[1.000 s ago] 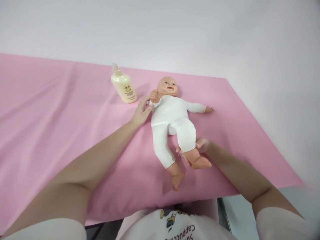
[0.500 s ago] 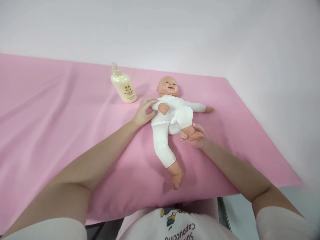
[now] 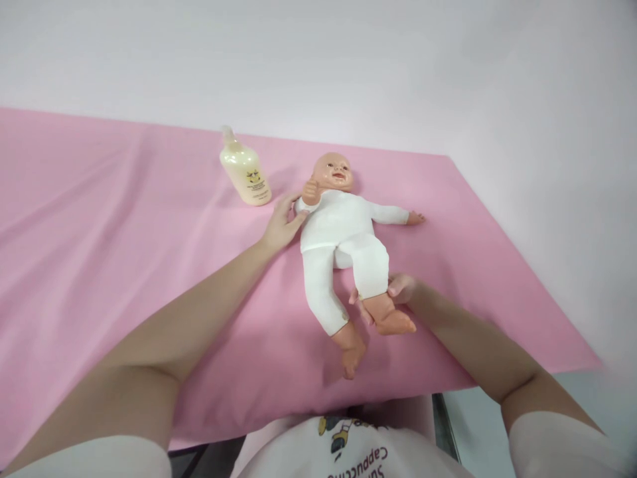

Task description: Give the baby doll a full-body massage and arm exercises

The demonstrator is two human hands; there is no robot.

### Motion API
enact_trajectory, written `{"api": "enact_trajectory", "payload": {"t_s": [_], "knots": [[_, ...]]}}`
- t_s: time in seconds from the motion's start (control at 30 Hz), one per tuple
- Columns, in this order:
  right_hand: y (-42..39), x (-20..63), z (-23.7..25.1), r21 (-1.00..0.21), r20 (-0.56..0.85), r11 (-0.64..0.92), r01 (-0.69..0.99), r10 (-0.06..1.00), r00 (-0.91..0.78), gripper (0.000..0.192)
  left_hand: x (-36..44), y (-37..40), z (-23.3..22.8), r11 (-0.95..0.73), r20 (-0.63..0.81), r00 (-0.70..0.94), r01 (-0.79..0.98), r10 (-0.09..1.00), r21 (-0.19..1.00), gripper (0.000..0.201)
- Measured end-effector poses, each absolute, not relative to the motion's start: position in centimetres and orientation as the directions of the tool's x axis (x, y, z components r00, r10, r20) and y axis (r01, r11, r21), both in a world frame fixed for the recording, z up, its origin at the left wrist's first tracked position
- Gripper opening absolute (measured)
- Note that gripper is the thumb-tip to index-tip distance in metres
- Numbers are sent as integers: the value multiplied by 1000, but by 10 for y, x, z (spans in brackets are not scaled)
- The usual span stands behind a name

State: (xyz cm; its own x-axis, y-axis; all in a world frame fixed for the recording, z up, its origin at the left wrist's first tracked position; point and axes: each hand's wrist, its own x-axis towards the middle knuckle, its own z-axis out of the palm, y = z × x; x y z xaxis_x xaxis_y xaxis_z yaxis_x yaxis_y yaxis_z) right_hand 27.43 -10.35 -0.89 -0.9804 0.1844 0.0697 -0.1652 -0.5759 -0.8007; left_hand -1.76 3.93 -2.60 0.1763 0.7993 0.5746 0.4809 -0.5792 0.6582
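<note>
Left hand [image 3: 283,229] curled round bent arm [image 3: 307,206] of doll [image 3: 332,218], right hand [image 3: 404,288] clasping its lower leg [image 3: 379,309], which could drop if that clasp slackens

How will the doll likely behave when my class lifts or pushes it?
The doll may flop, since its white body looks soft. Its glossy head is probably stiffer and slippery. It seems unlikely to roll, lying on its back with one arm outstretched.
</note>
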Motion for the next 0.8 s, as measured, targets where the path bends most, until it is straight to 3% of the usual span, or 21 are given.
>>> {"api": "enact_trajectory", "payload": {"t_s": [0.1, 0.2, 0.33, 0.43, 0.5, 0.57, 0.67, 0.73, 0.8], "knots": [[-102, 273, -3, -834, -16, -552, -25, 68, -998, 67, -17, 46, -32, -544, 545, 136, 432, 827, 719, 53], [-99, 274, -3, -848, -61, -529, 38, 25, -998, 64, -17, 51, -36, -519, 510, 126, 352, 851, 779, 57], [-94, 276, -10, -847, -51, -530, 43, 1, -999, 70, -17, 52, -37, -504, 489, 130, 317, 862, 804, 58], [-95, 276, -17, -823, 44, -567, -40, 7, -999, 77, -17, 48, -33, -521, 515, 120, 361, 849, 774, 59], [-98, 274, -19, -798, 107, -581, -158, 121, -987, 78, -18, 46, -30, -544, 539, 141, 411, 831, 731, 58], [-100, 272, -17, -767, 128, -566, -303, 328, -936, 74, -18, 43, -27, -582, 567, 188, 455, 802, 674, 56], [-99, 269, -9, -734, 35, -494, -465, 657, -753, 57, -19, 43, -25, -629, 591, 253, 486, 766, 607, 54], [-97, 268, -3, -725, -61, -478, -496, 762, -645, 48, -20, 43, -25, -632, 586, 271, 499, 764, 593, 51], [-95, 267, 0, -719, -114, -491, -492, 782, -613, 45, -21, 44, -26, -625, 576, 276, 510, 770, 591, 48]]}}
